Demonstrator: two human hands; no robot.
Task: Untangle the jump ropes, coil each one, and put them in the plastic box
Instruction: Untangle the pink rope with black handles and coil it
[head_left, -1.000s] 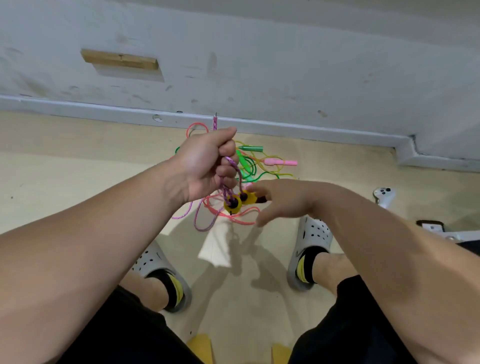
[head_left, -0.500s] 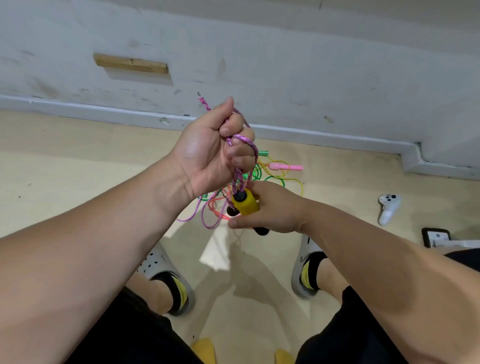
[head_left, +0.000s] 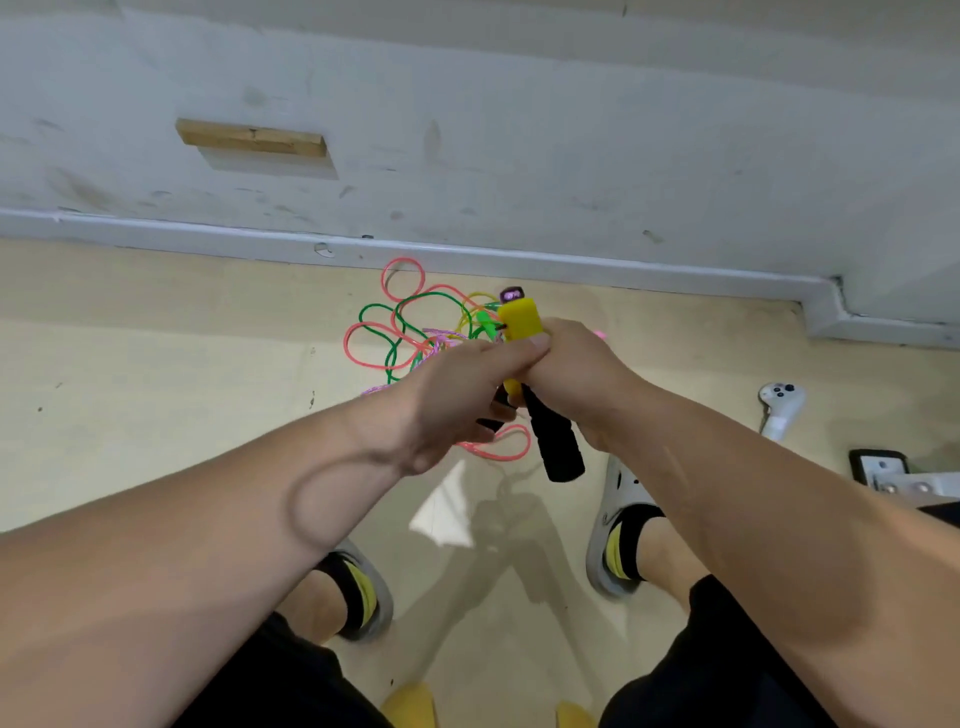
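Right grip curls round the stiff yellow-and-black handle; left grip pinches it too. Its braided rope, likely soft and light, trails into the tangle on the floor by the wall; handles look the best hold.

Rope tangle on floor near wall, handle before it, controller well right

Jump ropes of four colours; one yellow-and-black handle; two clogs; one white controller.
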